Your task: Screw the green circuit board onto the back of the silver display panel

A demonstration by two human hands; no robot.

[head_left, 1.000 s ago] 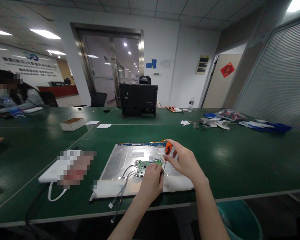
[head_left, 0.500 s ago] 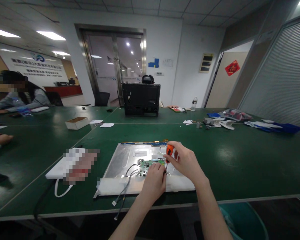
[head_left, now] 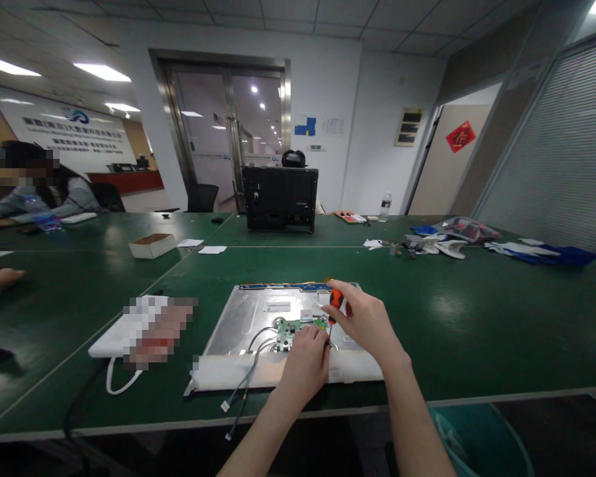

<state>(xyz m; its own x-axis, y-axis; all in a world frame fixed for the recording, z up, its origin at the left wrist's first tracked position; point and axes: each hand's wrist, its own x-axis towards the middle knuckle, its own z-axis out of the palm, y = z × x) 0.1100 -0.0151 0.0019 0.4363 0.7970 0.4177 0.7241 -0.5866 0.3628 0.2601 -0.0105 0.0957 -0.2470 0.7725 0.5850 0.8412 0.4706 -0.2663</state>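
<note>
A screwdriver [head_left: 336,299] with an orange and black handle stands nearly upright, its thin shaft pointing down at the right end of a green circuit board [head_left: 289,327]. The fingers of my right hand [head_left: 370,319] are closed round the handle. My left hand [head_left: 306,354] rests on the board's right part, fingers curled and together beside the shaft's lower end; what they pinch is hidden, as is the driver's tip. Underneath lies a silver display panel [head_left: 243,315] with a whitish strip along its near edge. Grey cables [head_left: 252,363] run from the board over that edge.
Left of the panel lies a white device [head_left: 122,334] with a cable, partly blurred. Beyond are an open white box [head_left: 153,246] and a black monitor-like unit [head_left: 281,199]. Gloves and small parts [head_left: 422,244] lie far right. A person [head_left: 44,179] sits at left; a teal bin [head_left: 481,437] stands below the table.
The screwdriver handle has turned in my right fingers, showing more black, and leans slightly differently. My right forearm has shifted a little left. My left hand stays on the board.
</note>
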